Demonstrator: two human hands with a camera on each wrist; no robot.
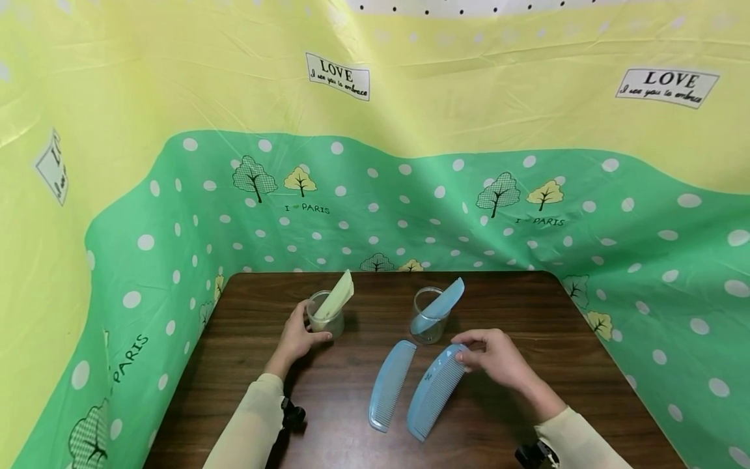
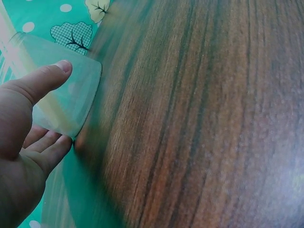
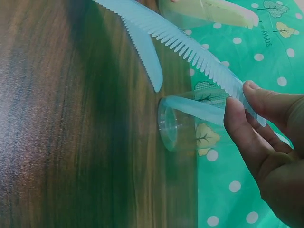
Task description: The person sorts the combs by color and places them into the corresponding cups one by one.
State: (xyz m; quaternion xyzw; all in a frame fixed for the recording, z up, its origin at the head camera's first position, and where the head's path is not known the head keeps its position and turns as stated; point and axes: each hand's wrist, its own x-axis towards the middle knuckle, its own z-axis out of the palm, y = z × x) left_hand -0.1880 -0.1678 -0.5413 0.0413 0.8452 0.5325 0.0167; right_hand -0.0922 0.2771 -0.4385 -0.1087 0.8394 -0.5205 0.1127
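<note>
My left hand [image 1: 299, 335] grips a clear cup [image 2: 85, 90] at the left, thumb on one side and fingers round the other. A pale yellow-green comb [image 1: 335, 298] leans in that cup, its end above the rim. My right hand [image 1: 495, 355] pinches the upper end of a blue comb [image 1: 432, 397] between thumb and fingers. In the right wrist view this comb [image 3: 190, 47] slants away from the fingertips with its teeth showing. Another blue comb [image 1: 391, 385] lies on the table just left of it.
A second clear cup [image 1: 430, 335] stands beyond the right hand with a blue comb [image 1: 446, 299] leaning in it. The dark wooden table [image 1: 246, 312] ends at the back against a green and yellow printed cloth [image 1: 410, 195], which also hangs along both sides.
</note>
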